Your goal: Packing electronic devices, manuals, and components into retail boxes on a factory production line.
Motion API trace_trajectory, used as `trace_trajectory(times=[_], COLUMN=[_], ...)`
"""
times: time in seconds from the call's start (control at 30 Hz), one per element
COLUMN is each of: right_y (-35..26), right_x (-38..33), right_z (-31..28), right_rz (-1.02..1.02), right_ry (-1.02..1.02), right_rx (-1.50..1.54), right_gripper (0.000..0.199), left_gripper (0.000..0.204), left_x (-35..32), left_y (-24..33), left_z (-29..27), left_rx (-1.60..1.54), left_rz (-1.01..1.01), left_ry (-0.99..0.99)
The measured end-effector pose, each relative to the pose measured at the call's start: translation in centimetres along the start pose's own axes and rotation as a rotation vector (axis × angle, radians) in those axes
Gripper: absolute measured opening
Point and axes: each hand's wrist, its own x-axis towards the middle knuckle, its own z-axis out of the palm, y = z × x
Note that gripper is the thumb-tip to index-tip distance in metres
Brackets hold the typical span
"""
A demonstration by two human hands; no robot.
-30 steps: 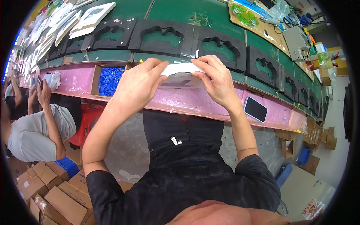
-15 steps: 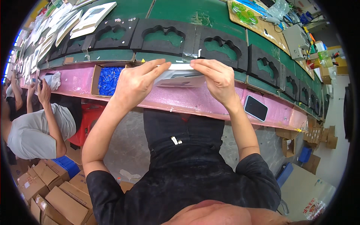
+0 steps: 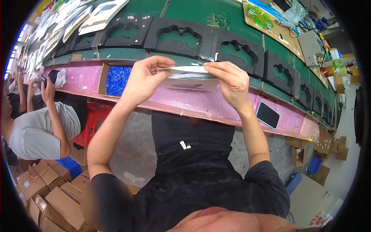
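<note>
Between my two hands a thin white cardboard box [image 3: 191, 83] is held up over the pink bench edge, its printed face turned toward me. A white flap along its top edge stands partly lifted, with a gap under it at the left end. My left hand [image 3: 148, 77] pinches the left end of that flap between thumb and fingers. At the right end, my right hand [image 3: 231, 81] grips the box with fingertips on the top edge and the thumb hidden. What lies inside the box cannot be made out.
Black foam frames with curved cutouts [image 3: 178, 40] line the green bench. A carton of small blue parts [image 3: 117, 80] sits left of my hands, a phone [image 3: 267, 115] to the right. White boxes [image 3: 102, 17] lie far left. A co-worker in grey [image 3: 36, 131] sits at left.
The flap along the box's top edge has come up at the left, and my left hand's fingers have shifted along it. The whole view has shifted slightly.
</note>
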Motion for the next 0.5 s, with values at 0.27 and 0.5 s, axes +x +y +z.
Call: trace_trajectory(times=[0.27, 0.5], right_y=[-0.4, 0.0], right_x=[0.0, 0.0], right_z=[0.0, 0.1], right_rz=[0.041, 0.011], right_ry=[-0.002, 0.037], right_rx=[-0.031, -0.029], right_gripper=[0.037, 0.034], left_gripper=[0.028, 0.029], left_x=[-1.0, -0.8], left_y=[-0.6, -0.8], left_z=[0.8, 0.4], left_rx=[0.343, 0.35], left_rz=[0.579, 0.464], left_ry=[0.073, -0.014])
